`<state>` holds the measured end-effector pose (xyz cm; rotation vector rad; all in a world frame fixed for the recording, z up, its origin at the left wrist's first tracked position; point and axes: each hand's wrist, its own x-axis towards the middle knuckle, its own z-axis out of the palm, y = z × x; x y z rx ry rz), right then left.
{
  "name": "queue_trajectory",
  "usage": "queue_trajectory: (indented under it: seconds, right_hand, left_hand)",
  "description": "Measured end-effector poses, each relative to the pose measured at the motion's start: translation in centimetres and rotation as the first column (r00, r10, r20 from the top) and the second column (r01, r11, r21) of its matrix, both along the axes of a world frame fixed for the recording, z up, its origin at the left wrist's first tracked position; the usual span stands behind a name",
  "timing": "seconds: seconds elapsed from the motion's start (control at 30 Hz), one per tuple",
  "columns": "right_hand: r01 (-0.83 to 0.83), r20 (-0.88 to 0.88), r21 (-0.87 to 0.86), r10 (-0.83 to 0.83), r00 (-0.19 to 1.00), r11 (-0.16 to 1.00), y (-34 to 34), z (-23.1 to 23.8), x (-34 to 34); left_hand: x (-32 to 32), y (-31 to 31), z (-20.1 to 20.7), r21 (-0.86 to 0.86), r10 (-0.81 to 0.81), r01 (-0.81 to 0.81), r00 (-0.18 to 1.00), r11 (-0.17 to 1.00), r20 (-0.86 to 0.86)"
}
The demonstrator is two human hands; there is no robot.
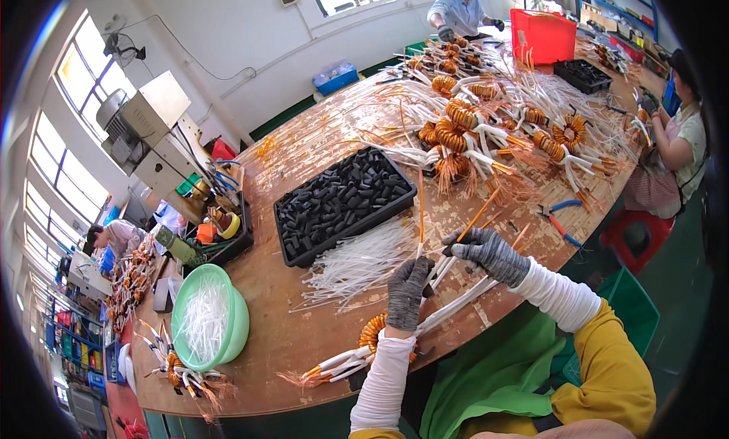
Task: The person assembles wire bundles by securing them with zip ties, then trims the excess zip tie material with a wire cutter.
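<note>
A copper-wound ring coil (371,334) lies at the table's near edge, its white-sleeved leads fanning out on both sides with bare copper ends. My left hand (408,293), in a grey knit glove, is closed around a white-sleeved lead whose orange copper end stands up above the fingers. Just to the right, my right hand (497,255), gloved the same way, has thumb and fingers pinched at another lead with an orange end. A small dark piece seems to be at those fingertips, but I cannot make it out. More white leads (463,298) run beneath both hands.
Beyond my hands are loose white cable ties (361,264) and a black tray (285,242) of short black tubes. A green bowl (240,333) of ties stands left. Piled coils (459,120) and pliers (560,225) lie right. Co-workers sit at the far (459,10) and right sides (687,135).
</note>
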<state>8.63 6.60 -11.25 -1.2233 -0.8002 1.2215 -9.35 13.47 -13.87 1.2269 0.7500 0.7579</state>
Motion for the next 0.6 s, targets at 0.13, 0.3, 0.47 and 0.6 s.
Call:
queue_trajectory:
  seconds: [0.13,0.3,0.47,0.6]
  right_hand:
    - [-0.043,0.157,0.006,0.042,0.987,0.999,0.0,-0.3,0.3]
    - [-0.033,0.296,-0.212,0.097,0.950,0.977,0.4,0.5,-0.4]
    - [-0.059,0.287,-0.145,0.099,0.953,0.988,0.6,-1.1,-2.2]
    - [-0.219,0.116,-0.081,0.228,0.967,0.972,0.8,-2.2,-3.3]
  left_hand:
    - [0.2,-0.1,-0.1,0.036,0.014,-0.014,1.000,0.999,0.008]
    - [0.3,0.0,-0.2,0.020,0.000,0.002,0.998,1.000,-0.070]
    - [0.4,-0.1,0.0,-0.012,0.025,-0.026,0.999,1.000,-0.035]
    - [0.5,0.1,-1.0,-0.063,0.122,-0.117,0.990,0.991,0.070]
